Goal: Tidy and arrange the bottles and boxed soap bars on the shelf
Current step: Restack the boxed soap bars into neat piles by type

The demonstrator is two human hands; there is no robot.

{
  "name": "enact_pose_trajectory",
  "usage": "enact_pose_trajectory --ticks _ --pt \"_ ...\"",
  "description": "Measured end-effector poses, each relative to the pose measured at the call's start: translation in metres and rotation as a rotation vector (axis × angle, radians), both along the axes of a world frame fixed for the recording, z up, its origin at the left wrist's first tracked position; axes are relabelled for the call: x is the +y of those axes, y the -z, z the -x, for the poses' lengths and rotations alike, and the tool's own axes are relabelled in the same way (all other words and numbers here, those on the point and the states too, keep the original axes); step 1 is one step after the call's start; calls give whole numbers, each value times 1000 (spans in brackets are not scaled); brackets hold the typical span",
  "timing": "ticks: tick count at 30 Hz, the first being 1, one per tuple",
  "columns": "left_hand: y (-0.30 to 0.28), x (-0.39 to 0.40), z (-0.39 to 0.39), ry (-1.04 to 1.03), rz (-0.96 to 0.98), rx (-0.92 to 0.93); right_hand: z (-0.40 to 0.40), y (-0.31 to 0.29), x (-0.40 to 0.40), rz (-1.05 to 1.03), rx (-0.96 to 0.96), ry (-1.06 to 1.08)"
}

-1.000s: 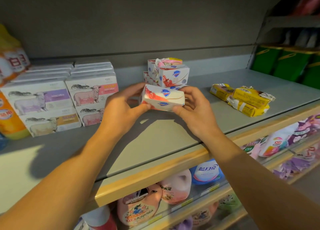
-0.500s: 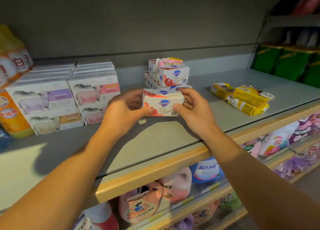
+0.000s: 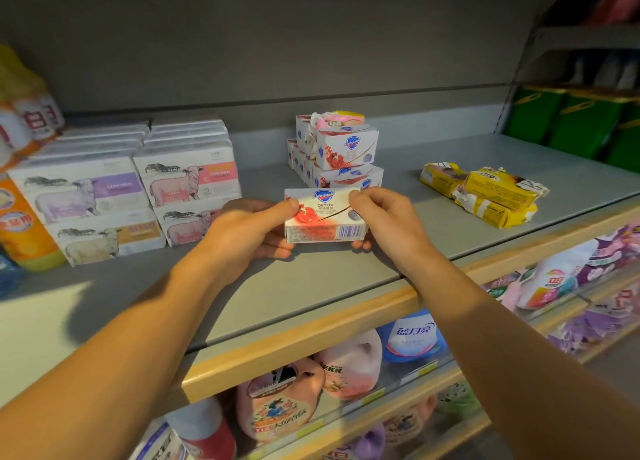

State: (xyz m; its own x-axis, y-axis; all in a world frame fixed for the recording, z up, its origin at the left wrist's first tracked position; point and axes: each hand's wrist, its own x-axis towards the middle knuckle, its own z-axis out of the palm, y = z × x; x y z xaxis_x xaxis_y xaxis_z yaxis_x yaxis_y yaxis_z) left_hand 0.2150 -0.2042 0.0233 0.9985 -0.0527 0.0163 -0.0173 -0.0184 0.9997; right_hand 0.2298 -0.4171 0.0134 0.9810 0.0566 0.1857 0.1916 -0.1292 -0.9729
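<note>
White cardboard pomegranate-print soap box (image 3: 325,215): light, rigid, crushable; pinched endwise between left hand (image 3: 242,232) and right hand (image 3: 384,224).

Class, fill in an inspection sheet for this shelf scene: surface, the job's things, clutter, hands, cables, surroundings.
Surface: grey shelf with wooden front edge.
Job's things: white soap box held above shelf; stack of matching boxes behind; sheep-print boxes stacked left; orange bottles far left.
Clutter: torn yellow packs piled right.
Hands: left hand and right hand grip the box's ends.
Cables: nothing seen.
Surroundings: detergent bottles below; green packs on next unit.
</note>
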Motion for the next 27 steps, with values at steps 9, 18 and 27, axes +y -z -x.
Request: enact_pose_trajectory --ticks 9,18,27 --pt "-8 7 11 -83 -313 -272 6 -5 6 262 -191 -52" --pt "11 68 46 -176 -1040 -541 8 -5 28 851 -495 92" --pt "12 74 48 -112 -1076 -511 -29 -13 65 1114 -649 119"
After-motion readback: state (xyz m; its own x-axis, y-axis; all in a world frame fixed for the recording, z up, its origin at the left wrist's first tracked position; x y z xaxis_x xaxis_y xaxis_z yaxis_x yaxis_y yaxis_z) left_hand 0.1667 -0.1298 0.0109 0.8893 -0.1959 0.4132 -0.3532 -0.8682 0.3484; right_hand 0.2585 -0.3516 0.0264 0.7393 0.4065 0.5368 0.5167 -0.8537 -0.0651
